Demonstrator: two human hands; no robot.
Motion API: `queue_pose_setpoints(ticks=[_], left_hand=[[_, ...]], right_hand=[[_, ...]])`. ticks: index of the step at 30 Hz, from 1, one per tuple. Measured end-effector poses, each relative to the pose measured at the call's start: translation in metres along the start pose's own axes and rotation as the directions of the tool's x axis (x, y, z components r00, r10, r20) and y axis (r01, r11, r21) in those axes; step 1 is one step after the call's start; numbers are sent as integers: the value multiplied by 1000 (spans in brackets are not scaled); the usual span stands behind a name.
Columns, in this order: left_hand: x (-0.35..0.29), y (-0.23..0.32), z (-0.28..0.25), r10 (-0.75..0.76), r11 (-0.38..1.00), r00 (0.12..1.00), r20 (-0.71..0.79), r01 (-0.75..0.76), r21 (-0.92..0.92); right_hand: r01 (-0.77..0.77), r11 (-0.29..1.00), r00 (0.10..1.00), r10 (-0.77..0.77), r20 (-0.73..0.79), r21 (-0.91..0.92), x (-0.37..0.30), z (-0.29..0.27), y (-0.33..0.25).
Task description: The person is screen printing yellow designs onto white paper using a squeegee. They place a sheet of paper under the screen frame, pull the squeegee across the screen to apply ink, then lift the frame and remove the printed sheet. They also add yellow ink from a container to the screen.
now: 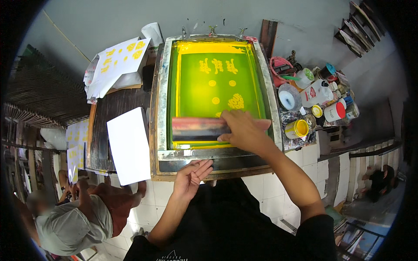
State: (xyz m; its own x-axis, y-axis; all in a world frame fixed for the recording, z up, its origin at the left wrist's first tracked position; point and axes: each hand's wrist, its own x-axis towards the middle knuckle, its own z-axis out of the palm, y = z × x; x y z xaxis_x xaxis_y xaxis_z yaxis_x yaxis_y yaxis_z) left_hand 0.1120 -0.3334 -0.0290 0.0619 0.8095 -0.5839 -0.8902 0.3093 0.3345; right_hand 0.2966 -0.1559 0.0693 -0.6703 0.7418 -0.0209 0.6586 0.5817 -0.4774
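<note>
My right hand (244,129) is closed round the wooden handle of a wide squeegee (196,126), which lies across the near part of a screen printing frame (162,93). Inside the frame, the green mesh (191,93) carries yellow motifs, and yellow ink (207,46) is thickest along its far edge. My left hand (191,176) is just below the frame's near bar, palm up with fingers stretched out, holding nothing. Whether its fingertips touch the bar or the board under it, I cannot tell. The squeegee hides the lower end of the pattern.
White blank sheets (128,145) lie left of the frame, with yellow-printed sheets (115,63) stacked behind them. To the right are an open yellow ink tub (297,128), a white jug (315,94) and several jars. Another person (82,217) sits at lower left.
</note>
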Motion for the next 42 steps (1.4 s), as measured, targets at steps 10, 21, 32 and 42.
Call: queue_pose_setpoints(ticks=[10, 21, 32, 42], left_hand=[[5, -3, -11, -58, 995, 993, -107, 49, -83], [6, -13, -39, -97, 981, 992, -83, 82, -175], [-1, -21, -29, -27, 990, 977, -211, -3, -140], [0, -25, -25, 101, 992, 985, -138, -109, -55]], right_hand=[[95, 976, 994, -103, -33, -197, -6, 43, 8], [85, 916, 949, -193, -247, -391, 121, 17, 72], [63, 895, 949, -191, -251, -442, 278, -28, 150], [30, 940, 985, -86, -153, -340, 316, -58, 164]])
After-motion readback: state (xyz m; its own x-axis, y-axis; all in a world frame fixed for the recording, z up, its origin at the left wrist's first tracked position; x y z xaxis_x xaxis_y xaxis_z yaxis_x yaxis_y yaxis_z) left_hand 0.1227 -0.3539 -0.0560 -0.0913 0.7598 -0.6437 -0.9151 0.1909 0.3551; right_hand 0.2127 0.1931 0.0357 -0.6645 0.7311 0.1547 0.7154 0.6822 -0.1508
